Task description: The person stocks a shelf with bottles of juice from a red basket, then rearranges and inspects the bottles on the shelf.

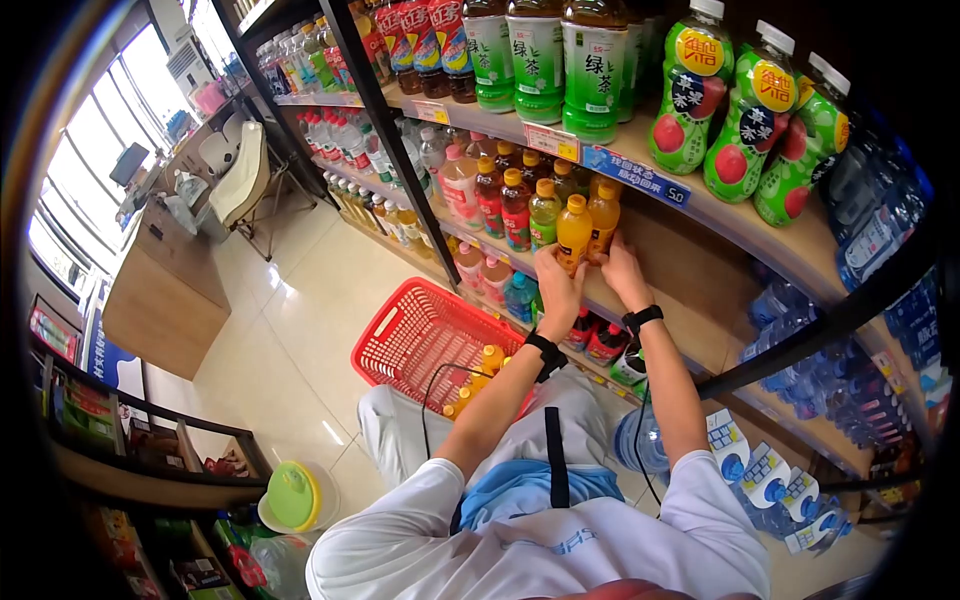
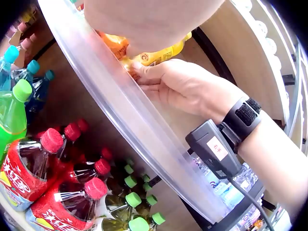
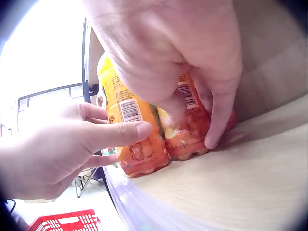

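Observation:
Two bottles of orange drink stand side by side at the shelf's front edge. The left hand (image 1: 562,292) grips the nearer bottle (image 1: 573,238), thumb across its label and fingers round the far side, as the right wrist view shows. Behind it, the right hand (image 3: 178,53) holds the second bottle (image 3: 188,122) low down, fingers reaching to its base. Both bottles are upright, their bases at the shelf board (image 3: 231,178). In the left wrist view the left hand (image 2: 149,19) covers much of the bottles, and the right hand (image 2: 183,86) comes in from the right.
A red basket (image 1: 375,350) holding several orange-drink bottles (image 1: 490,360) sits on the floor by the person's legs. Red and green drinks (image 1: 515,210) stand left of the hands. Above, a shelf edge (image 1: 540,135) carries green tea bottles (image 1: 593,75). Red-capped bottles (image 2: 67,202) stand below.

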Motion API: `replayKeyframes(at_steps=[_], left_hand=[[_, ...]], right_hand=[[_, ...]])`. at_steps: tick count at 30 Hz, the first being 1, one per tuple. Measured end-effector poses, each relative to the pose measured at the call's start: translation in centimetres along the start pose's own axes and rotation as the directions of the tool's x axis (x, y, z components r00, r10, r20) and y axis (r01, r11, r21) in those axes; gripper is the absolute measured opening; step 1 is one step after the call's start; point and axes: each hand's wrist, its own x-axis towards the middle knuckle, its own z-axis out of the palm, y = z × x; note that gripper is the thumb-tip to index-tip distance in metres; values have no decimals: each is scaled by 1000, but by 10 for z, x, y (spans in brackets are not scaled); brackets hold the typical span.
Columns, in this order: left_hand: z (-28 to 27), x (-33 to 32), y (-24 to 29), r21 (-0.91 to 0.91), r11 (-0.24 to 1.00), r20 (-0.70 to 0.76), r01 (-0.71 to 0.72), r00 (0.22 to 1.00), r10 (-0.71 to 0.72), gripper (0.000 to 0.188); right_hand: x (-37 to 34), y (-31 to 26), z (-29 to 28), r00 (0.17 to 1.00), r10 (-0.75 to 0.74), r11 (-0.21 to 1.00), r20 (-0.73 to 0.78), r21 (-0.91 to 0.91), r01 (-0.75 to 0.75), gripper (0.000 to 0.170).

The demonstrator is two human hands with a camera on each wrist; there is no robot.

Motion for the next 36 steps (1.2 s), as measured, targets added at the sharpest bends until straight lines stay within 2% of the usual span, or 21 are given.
replayKeyframes(at_steps=[4, 6, 7, 9, 14, 16, 19, 21, 22, 24, 25, 26, 27, 28, 29, 30, 31, 32, 33, 34, 36], left_hand=[[-6, -1, -1, 49, 999, 1, -7, 1000, 7, 62], [-3, -2, 5, 23, 1000, -28, 4, 1000, -3, 62], [-4, -2, 5, 25, 1000, -11, 17, 1000, -16, 62], [1, 2, 10, 17, 1000, -13, 15, 1000, -15, 62], [-9, -3, 9, 6, 1000, -9, 20, 1000, -20, 62], [-9, -3, 8, 6, 1000, -1, 11, 1000, -11, 62], [-9, -1, 3, 37, 999, 16, -10, 1000, 9, 63], [-19, -22, -3, 142, 990, -10, -26, 1000, 28, 64], [-15, 0, 2, 188, 978, -63, -94, 992, 108, 65], [-55, 8, -1, 72, 993, 4, 97, 995, -97, 61], [-62, 12, -8, 83, 994, 33, 77, 996, -80, 56], [-77, 9, -15, 110, 991, 64, 75, 995, -82, 51], [-115, 9, -43, -38, 950, 234, 311, 927, -294, 44], [-112, 5, -53, 3, 981, 142, 192, 971, -190, 38], [-132, 2, -66, 28, 939, 241, 343, 909, -340, 39], [-159, -17, -134, 303, 919, 415, 251, 834, -365, 39], [-164, -23, -157, 362, 898, 507, 251, 755, -415, 41], [-173, -29, -174, 427, 872, 582, 241, 665, -469, 44], [-187, -50, -211, 494, 851, 644, 180, 581, -497, 47], [-190, -66, -238, 540, 835, 708, 110, 477, -521, 51], [-204, -95, -221, 623, 769, 651, 143, 451, -611, 59]], right_hand=[[6, -3, 14, 999, 43, 999, 11, -24, -42, 54], [10, 0, 12, 1000, -16, 1000, -13, 2, 16, 49], [6, 3, 19, 1000, 5, 1000, -14, 27, -5, 49], [13, 9, 19, 992, -108, 992, -68, 54, 112, 46], [9, -2, 19, 996, -76, 991, -40, 104, 79, 38], [15, -6, 26, 980, -133, 989, -148, 37, 140, 38], [21, -3, 26, 985, -128, 991, -120, 31, 132, 35], [-13, 5, 28, 995, -77, 997, -71, -15, 76, 30], [-9, -6, 8, 989, -95, 993, -115, -76, 87, 27], [-65, -38, -24, 977, -36, 992, -209, 109, 60, 26], [-66, -35, -19, 966, -62, 991, -253, 96, 89, 21], [-78, -34, -11, 972, -51, 991, -229, 107, 77, 21], [-96, -35, 1, 998, 18, 947, 58, 321, -36, 22], [-105, -39, 1, 948, 20, 865, 318, 470, -175, 22], [-112, -49, 11, 884, -43, 895, 465, 412, -173, 24], [-121, -54, 55, 837, -241, 928, 491, 369, 51, 25], [-121, -52, 62, 832, -223, 929, 507, 370, 24, 26], [-121, -56, 84, 801, -261, 942, 539, 324, 89, 28], [-121, -47, 145, 803, -305, 950, 512, 229, 215, 29], [-120, -50, 143, 792, -291, 953, 536, 235, 191, 26], [-112, -38, 221, 805, -220, 966, 552, 11, 256, 22]])
